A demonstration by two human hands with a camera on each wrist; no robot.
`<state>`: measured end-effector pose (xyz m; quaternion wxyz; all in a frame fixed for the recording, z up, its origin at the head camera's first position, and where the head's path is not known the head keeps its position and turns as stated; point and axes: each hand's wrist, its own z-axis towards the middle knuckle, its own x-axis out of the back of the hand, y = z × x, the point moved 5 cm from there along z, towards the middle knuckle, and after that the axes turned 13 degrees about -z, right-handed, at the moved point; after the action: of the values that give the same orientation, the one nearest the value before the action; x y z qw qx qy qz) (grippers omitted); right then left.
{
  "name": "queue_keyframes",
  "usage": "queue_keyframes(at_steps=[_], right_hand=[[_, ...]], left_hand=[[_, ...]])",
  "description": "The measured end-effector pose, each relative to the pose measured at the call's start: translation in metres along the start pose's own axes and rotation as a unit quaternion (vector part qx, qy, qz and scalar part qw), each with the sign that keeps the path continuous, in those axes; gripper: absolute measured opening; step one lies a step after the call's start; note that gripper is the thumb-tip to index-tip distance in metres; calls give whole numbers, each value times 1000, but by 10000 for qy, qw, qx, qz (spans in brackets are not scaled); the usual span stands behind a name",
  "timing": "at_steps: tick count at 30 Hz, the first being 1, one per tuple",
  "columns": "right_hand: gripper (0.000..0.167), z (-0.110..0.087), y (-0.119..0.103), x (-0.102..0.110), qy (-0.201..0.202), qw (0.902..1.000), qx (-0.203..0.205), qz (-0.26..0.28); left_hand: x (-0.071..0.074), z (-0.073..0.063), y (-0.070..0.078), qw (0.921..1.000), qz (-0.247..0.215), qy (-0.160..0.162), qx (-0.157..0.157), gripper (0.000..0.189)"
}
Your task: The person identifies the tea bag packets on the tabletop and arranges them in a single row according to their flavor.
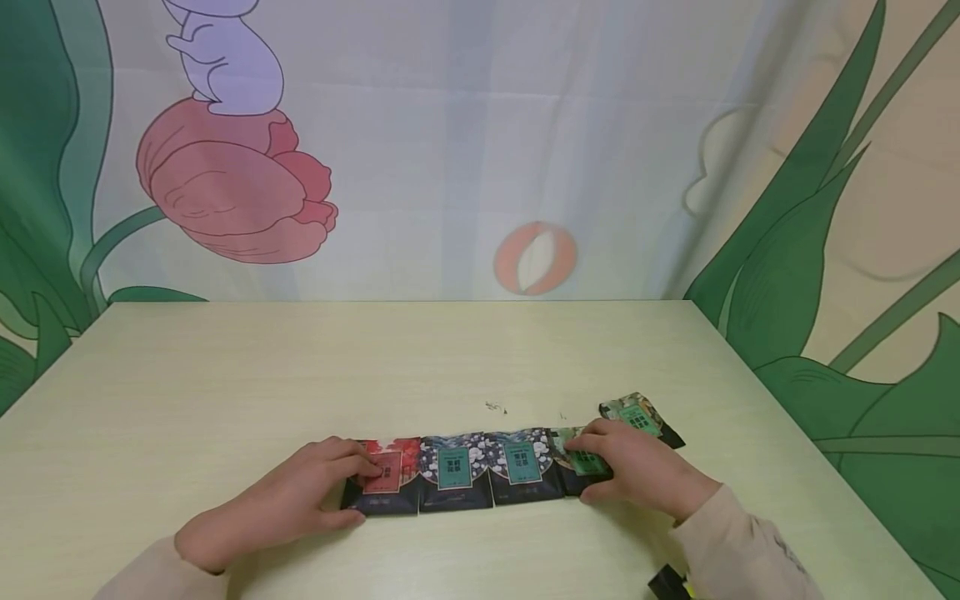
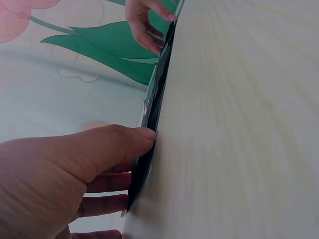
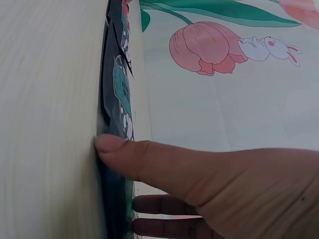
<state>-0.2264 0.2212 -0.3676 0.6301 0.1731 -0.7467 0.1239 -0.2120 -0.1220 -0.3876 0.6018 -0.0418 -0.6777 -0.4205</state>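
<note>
Four-sided tea packets lie flat in a row on the table, sides almost touching. My left hand (image 1: 303, 487) rests at the left end, fingertips on the red packet (image 1: 397, 492) and thumb along its near edge. Two blue floral packets with teal labels, the left one (image 1: 455, 497) and the right one (image 1: 525, 490), lie in the middle. At the right end my right hand (image 1: 641, 467) touches the green packet (image 1: 585, 460), fingers over its top and thumb at its near edge, partly hiding it. Both wrist views show the thumb (image 2: 134, 139) and thumb (image 3: 129, 154) extended against the row's dark edge.
Another green packet (image 1: 636, 414) lies askew behind my right hand. A black and yellow item (image 1: 667, 583) is partly hidden by the right sleeve at the near edge. Small dark marks (image 1: 495, 407) show on the pale table (image 1: 300, 358). A printed curtain (image 1: 420, 167) hangs behind.
</note>
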Motion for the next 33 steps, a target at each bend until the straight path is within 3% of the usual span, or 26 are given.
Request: queue_keyframes(at_steps=[8,13,21,26,33], right_hand=[[60,-1,4,-1,75,9997,212,123],[51,-1,9,-2,244,9985,288,401],[45,2,20,0,550,9983,59,170],[48,3,28,2,638,9975,-79,300],[47,0,46,-3,944,9952,-144,225]], left_hand=[[-3,1,-3,9999,-72,-49,110,41],[-5,0,-5,9999,-58,-66,142,41],[-3,2,-4,10000,31,-32,61,41],[-3,1,-5,9999,61,26,86,41],[-3,0,-3,9998,37,86,-178,39]])
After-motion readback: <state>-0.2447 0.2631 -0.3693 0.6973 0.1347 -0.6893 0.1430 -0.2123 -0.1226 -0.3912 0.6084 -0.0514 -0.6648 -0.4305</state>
